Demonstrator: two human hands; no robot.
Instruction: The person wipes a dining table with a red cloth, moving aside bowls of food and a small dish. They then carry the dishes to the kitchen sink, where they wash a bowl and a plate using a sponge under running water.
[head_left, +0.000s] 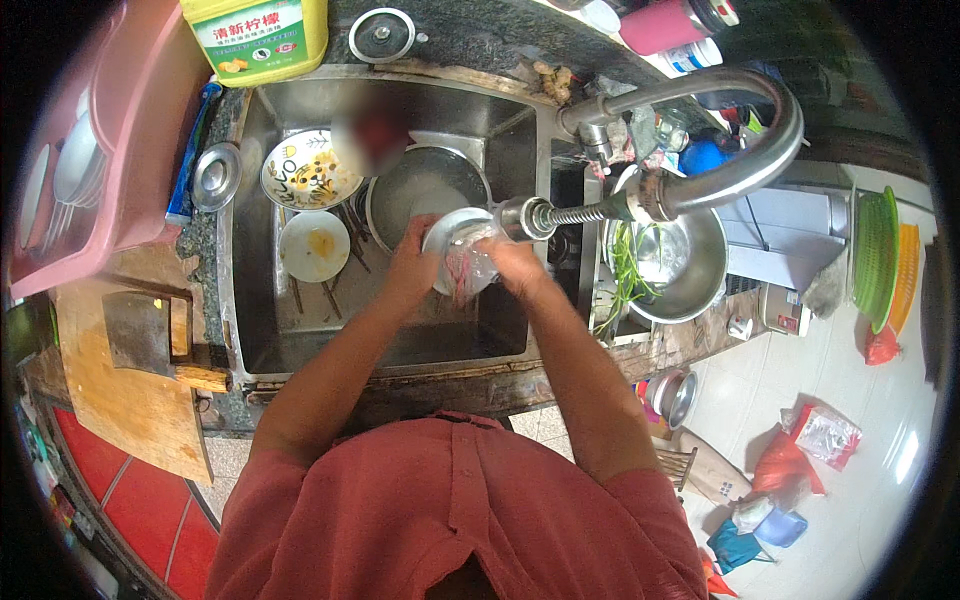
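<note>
A white bowl (441, 229) is tilted over the right half of the steel sink (382, 352), gripped at its left side by my left hand (414, 259). My right hand (514, 264) presses a pinkish, wet-looking cloth (459, 274) against the bowl's inside. Right above that hand sits the head of the flexible faucet (529, 217), and water seems to run over the bowl. Behind the bowl, a round pan (424, 184) holds cloudy water. To the left lie a plate with a cartoon animal print (311, 171), a small stained dish (315, 247) and several chopsticks (330, 300).
Left of the sink are a cleaver (139, 334) on a wooden board (127, 405), a metal lid (217, 177) and a pink dish rack (124, 150). A yellow detergent jug (255, 37) stands behind. To the right, a steel basin (690, 277) holds green stems (626, 266).
</note>
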